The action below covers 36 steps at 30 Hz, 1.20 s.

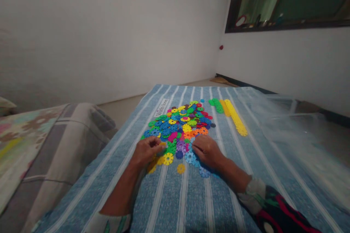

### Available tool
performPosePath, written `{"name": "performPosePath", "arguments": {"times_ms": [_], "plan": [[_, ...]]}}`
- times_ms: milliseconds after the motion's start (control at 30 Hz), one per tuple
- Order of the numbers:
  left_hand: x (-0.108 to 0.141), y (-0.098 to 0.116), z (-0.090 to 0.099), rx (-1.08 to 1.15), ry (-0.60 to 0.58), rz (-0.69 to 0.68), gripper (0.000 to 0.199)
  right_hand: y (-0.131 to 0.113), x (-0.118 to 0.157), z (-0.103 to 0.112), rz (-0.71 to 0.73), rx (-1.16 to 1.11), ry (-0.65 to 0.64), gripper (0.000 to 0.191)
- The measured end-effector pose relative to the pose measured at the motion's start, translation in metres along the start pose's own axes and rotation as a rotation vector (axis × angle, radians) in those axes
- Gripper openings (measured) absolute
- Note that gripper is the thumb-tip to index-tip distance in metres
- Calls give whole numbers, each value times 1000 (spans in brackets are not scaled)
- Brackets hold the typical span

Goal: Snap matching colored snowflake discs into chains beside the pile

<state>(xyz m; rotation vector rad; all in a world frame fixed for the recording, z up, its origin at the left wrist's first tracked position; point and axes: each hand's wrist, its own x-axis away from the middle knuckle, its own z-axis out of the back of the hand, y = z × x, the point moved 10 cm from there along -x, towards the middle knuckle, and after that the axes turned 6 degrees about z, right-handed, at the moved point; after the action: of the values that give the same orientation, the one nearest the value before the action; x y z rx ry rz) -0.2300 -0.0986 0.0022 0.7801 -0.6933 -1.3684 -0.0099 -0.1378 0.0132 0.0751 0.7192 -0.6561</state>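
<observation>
A large heap of coloured flower-shaped discs (169,125) lies on the striped blue cloth (169,196). At its near left edge, my left hand (148,149) pinches a yellow disc (163,145) between thumb and fingertips. My right hand (207,149) is closed at the near right of the heap, by some light blue discs (189,157); whatever its fingers hold is hidden. A single yellow-orange disc (181,168) sits between the hands, nearer to me. Beyond my right hand are a long yellow row of discs (235,117), a shorter orange one (225,108) and a green one (218,105).
Clear plastic containers (292,123) stand along the table's right side. A bed or seat with a grey striped cover (62,134) is at the left. Pale walls rise behind, with a dark-framed window (290,0) at upper right.
</observation>
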Motion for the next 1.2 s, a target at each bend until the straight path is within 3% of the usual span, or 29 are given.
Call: {"name": "performPosePath", "arguments": {"times_ms": [133,400,1067,1200], "plan": [[6,14,-22,85,-85,-16,30,-18,-9,-3,22,-49,8,18],[18,37,-57,54,-228,-139,25,-37,-17,-10,46,-78,-20,17],[28,47,-64,194,-322,-172,19,-39,-19,-12,75,-12,-67,17],[26,44,-62,249,-317,-142,19,-21,-20,-6,44,-48,-63,16]]}}
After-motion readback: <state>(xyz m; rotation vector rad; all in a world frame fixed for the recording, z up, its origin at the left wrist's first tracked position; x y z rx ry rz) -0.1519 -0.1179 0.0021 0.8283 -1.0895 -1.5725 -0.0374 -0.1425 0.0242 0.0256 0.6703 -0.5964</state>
